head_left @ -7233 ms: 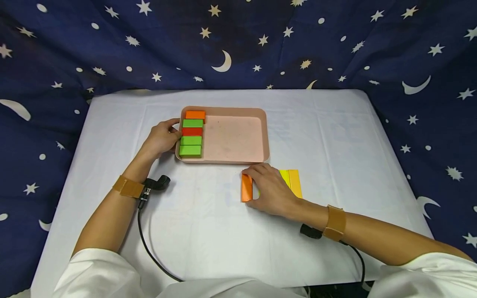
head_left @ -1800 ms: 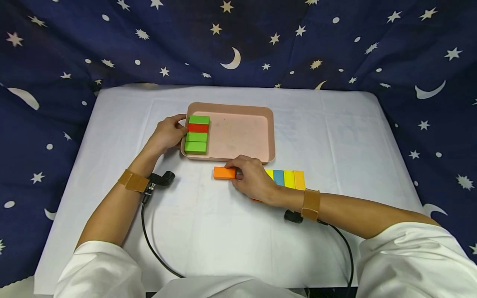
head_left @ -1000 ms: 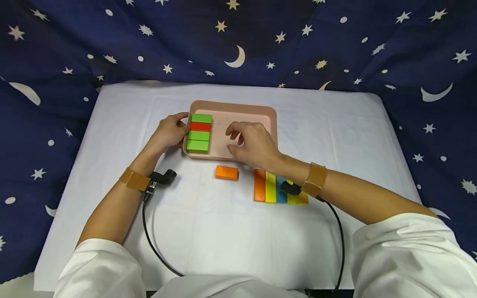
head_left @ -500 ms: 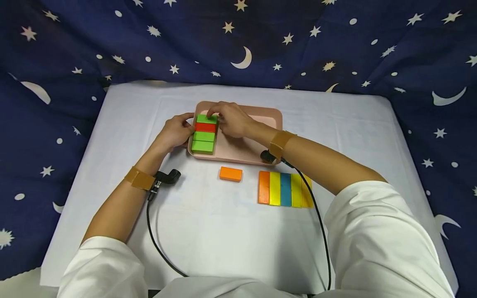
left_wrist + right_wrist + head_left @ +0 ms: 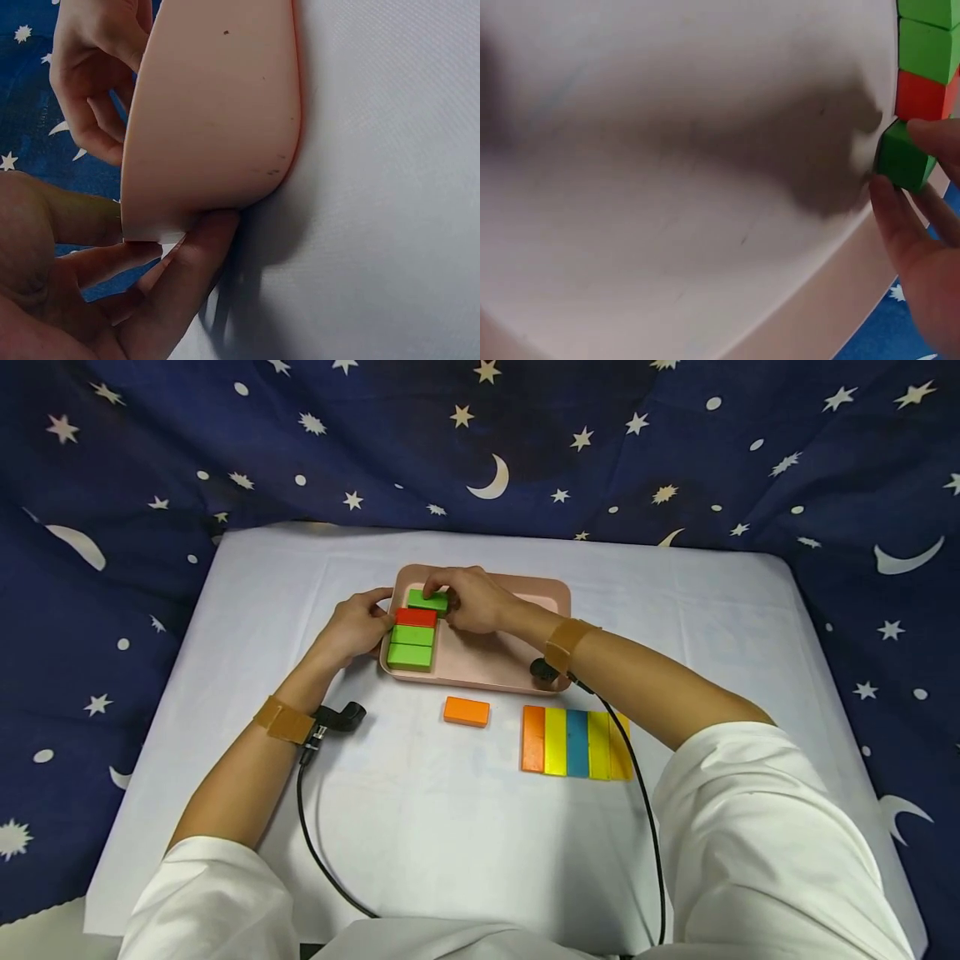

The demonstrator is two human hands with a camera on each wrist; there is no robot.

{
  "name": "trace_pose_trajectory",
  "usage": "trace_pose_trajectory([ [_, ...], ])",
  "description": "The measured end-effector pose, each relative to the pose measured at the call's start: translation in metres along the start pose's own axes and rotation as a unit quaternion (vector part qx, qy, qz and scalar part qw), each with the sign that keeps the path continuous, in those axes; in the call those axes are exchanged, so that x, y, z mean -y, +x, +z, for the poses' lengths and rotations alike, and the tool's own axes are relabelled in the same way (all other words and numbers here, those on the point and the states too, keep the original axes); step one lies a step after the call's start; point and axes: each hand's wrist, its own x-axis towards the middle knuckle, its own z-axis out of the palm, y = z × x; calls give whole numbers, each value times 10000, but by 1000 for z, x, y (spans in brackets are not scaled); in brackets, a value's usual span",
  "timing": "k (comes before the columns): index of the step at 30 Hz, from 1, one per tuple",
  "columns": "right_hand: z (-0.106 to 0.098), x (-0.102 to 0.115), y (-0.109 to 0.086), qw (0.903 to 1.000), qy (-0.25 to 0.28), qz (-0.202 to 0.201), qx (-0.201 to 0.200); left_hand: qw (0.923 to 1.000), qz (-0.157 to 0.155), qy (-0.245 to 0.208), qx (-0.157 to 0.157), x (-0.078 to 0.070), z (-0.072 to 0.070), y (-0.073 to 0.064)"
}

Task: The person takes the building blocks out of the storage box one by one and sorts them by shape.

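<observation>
A: Status?
B: R hand (image 5: pixel 468 600) pinches green block (image 5: pixel 428 600) at tray (image 5: pixel 517 672) far-left corner. L hand (image 5: pixel 358 627) grips tray's left rim.
A: Done vs left?
B: Six blocks out near front edge; three remain, I'd say.

We reach both bare forearms forward, a tan band on each wrist, white sleeves pushed up to the elbows. Our left hand (image 5: pixel 358 625) is curled, thumb on top and fingers (image 5: pixel 180 274) tucked beneath. Our right hand (image 5: pixel 465 597) crosses over toward it, fingertips (image 5: pixel 900 217) pinched together.
</observation>
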Motion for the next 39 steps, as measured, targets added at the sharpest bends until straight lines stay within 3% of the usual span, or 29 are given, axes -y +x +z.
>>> trace_pose_trajectory([
  [6, -1, -3, -3, 9997, -104, 175, -115, 9999, -1, -108, 3, 2, 1, 1],
  [13, 3, -4, -5, 9977, -170, 273, -599, 10000, 48, -11, -56, 0, 3, 0],
  [22, -9, -2, -17, 9952, -50, 433, -881, 9999, 3, -143, -4, -1, 1, 1],
  [30, -14, 18, -49, 9944, 29, 413, -969, 9997, -80, -246, 42, -1, -1, -1],
  [39, -9, 47, -100, 9936, 467, 249, -999, 9997, -86, -235, 66, -4, 1, -3],
])
